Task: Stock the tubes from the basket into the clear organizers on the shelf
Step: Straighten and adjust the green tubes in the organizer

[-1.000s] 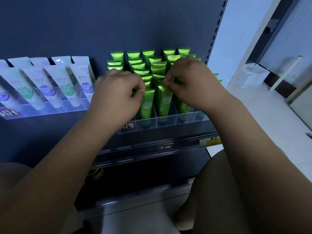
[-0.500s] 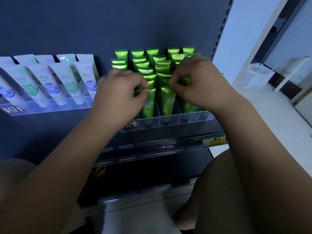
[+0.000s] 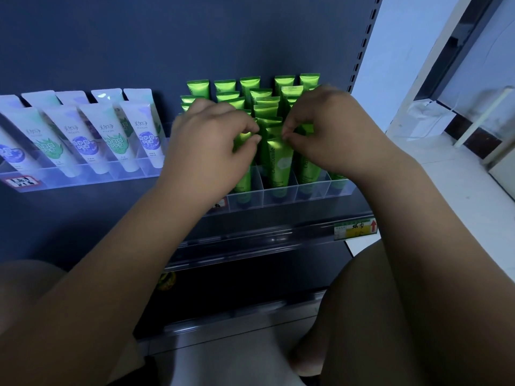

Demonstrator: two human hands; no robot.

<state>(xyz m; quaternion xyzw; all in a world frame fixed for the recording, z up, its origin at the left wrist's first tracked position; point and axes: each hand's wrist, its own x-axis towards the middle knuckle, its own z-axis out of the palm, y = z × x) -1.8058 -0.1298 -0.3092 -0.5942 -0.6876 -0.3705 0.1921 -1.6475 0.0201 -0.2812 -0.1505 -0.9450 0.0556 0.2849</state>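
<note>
Several green tubes (image 3: 279,160) stand in rows in a clear organizer (image 3: 281,195) on the dark shelf. My left hand (image 3: 209,146) pinches the top of a front green tube (image 3: 243,179) between thumb and forefinger. My right hand (image 3: 326,126) pinches the crimped top of the neighbouring front green tube, the one lettered Chamomile. Both hands hide part of the rows behind them. No basket is in view.
A second clear organizer (image 3: 83,179) at the left holds several white tubes (image 3: 147,135). A yellow-green price tag (image 3: 356,229) sits on the shelf rail. My knees are below, and a white floor and a doorway lie to the right.
Both hands stay at the front green tubes with only small finger shifts. The view has drifted slightly, so the shelf sits a bit more to the right.
</note>
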